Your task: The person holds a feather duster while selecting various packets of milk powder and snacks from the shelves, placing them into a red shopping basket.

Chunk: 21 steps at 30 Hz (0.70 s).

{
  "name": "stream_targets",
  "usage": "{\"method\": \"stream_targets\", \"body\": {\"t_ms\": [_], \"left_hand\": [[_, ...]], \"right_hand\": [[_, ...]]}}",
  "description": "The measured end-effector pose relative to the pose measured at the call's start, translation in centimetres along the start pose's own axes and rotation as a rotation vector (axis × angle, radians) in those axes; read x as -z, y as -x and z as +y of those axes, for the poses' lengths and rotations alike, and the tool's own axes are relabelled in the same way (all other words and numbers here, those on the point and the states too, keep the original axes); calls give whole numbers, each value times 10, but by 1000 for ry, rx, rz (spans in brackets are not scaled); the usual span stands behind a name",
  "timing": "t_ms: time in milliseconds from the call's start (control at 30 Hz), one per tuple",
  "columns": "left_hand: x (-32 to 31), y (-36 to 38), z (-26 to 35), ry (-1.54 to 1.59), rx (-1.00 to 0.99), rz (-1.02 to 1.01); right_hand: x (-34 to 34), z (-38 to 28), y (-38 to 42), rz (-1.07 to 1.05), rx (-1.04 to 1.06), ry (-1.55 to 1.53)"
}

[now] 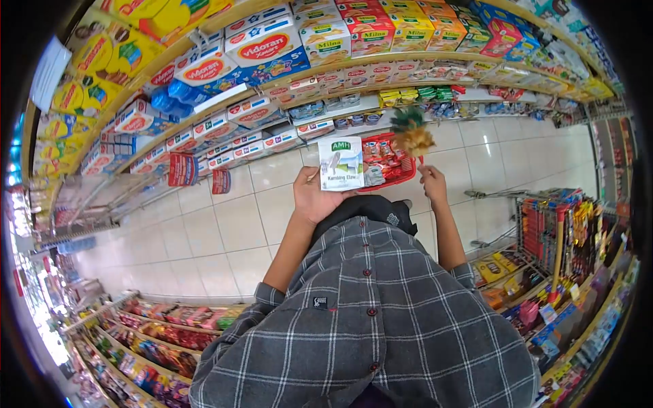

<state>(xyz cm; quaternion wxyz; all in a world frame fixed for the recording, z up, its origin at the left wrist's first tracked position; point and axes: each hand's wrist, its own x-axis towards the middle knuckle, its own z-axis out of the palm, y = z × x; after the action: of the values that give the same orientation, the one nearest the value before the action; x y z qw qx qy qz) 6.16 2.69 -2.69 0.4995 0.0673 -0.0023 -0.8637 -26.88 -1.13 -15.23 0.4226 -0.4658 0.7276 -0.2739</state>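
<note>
My left hand point(315, 196) is closed on the lower left side of a white pouch point(341, 164) with a green AMH label. Beside the pouch is a red basket point(410, 175) holding small red packets point(384, 158); the pouch covers its left part. At the basket's right, my right hand point(432, 182) has its fingers wrapped round the thin handle of a feather duster point(413, 132). The duster's green and tan feathers point up, over the basket's right edge.
A shelf of boxed goods point(265, 47) curves across the top. Racks of packets point(163, 333) stand at lower left. On the right are a wire rack point(537, 231) and shelves of snacks point(578, 313). Tiled floor point(224, 217) shows between them.
</note>
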Motion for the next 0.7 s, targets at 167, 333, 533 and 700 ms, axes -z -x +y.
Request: {"method": "stream_targets", "body": {"t_ms": [167, 333, 533, 700], "left_hand": [[5, -7, -1, 84, 42, 298], [68, -47, 6, -337, 98, 523], [176, -124, 8, -446, 226, 675], [300, -203, 18, -915, 6, 881]], "right_hand": [[-57, 164, 24, -86, -205, 484], [-91, 181, 97, -375, -589, 571], [-129, 212, 99, -365, -791, 720], [-167, 271, 98, -304, -656, 946]]}}
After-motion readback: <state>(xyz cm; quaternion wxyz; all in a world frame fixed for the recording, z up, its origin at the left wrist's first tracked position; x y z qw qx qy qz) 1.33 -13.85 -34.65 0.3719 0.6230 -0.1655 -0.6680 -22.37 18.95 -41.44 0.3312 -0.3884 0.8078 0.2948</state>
